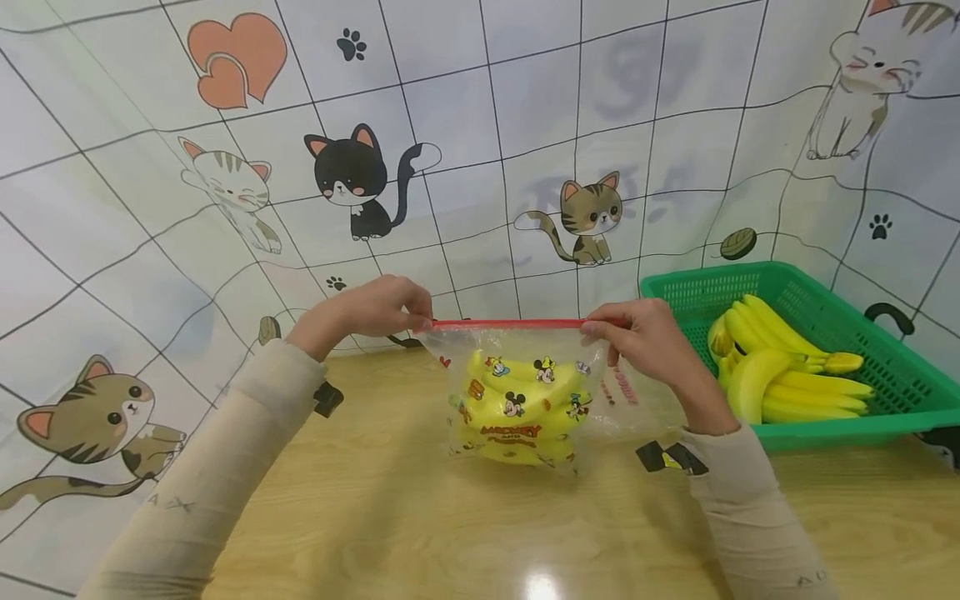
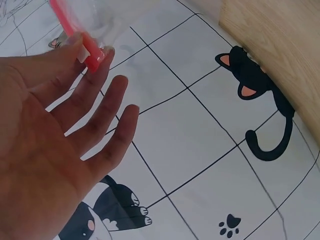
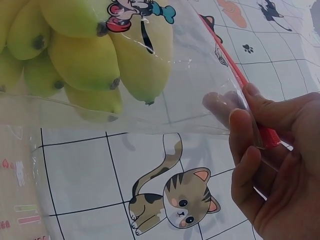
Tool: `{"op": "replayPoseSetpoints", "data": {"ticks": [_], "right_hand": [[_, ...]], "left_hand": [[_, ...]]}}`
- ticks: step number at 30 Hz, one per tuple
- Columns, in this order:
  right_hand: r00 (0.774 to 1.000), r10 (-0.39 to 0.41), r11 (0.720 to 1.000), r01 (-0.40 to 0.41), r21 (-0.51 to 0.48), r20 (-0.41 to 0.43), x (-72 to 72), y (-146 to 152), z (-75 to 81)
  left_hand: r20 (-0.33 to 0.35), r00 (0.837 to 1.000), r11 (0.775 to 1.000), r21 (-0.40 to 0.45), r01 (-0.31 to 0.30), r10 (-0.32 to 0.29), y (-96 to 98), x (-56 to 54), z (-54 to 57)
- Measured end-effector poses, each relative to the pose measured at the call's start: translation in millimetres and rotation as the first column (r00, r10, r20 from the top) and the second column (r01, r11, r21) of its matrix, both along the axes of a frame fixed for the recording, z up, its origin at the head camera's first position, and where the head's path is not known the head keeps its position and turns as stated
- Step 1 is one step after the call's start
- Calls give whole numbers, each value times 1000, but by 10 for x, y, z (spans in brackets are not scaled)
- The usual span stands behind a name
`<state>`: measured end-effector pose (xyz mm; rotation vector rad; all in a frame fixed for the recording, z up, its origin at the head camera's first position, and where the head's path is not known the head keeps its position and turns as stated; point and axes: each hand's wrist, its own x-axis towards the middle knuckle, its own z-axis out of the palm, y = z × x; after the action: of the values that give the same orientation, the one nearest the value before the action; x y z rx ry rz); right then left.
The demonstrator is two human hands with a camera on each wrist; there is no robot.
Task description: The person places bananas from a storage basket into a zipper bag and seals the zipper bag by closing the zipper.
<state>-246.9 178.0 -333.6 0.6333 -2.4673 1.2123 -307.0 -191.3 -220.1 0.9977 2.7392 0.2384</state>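
A clear zip bag with cartoon prints hangs upright over the wooden table, its red zip strip stretched level along the top. Inside is a bunch of yellow bananas, their dark tips toward the right wrist camera. My left hand pinches the strip's left end between thumb and index finger; its other fingers spread loosely in the left wrist view. At the opposite end, my right hand pinches the strip between thumb and fingers, with some fingertips seen through the plastic.
A green basket with more bananas stands to the right, close to my right wrist. Another clear bag with pinkish print lies on the table behind the held one. A cat-patterned cloth rises behind the table.
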Motion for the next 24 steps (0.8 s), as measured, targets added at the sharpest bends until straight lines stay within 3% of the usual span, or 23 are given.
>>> {"op": "replayPoseSetpoints", "data": {"ticks": [4, 7, 9, 11, 14, 17, 19, 21, 22, 24], "right_hand": [[1000, 17, 1000, -17, -10, 4, 5, 15, 6], [1000, 20, 1000, -20, -18, 1, 6, 10, 5], [1000, 11, 1000, -11, -24, -3, 1, 4, 4], [1000, 4, 999, -4, -32, 0, 4, 4, 3], [1000, 7, 999, -6, -48, 11, 11, 8, 7], [1000, 13, 998, -12, -58, 23, 8, 18, 6], [999, 18, 998, -16, -64, 30, 5, 23, 4], [999, 20, 998, -18, -65, 36, -4, 25, -4], [999, 23, 998, -20, -66, 40, -7, 24, -8], [999, 26, 997, -23, -70, 47, -14, 22, -13]], "left_hand": [[109, 993, 997, 62, -42, 35, -25, -44, -59], [220, 974, 980, 170, -100, 62, -90, -87, -156], [280, 957, 951, 269, -153, 75, -146, -138, -261], [343, 934, 903, 365, -227, 96, -201, -177, -408], [430, 900, 803, 513, -304, 67, -277, -203, -752], [544, 839, 674, 629, -387, -27, -267, -165, -1194], [600, 796, 617, 656, -434, -78, -207, -104, -1491], [635, 770, 605, 639, -475, -66, -129, -20, -1744], [637, 770, 618, 621, -483, -38, -93, 34, -1845], [618, 786, 638, 598, -485, 18, -21, 135, -1991]]}}
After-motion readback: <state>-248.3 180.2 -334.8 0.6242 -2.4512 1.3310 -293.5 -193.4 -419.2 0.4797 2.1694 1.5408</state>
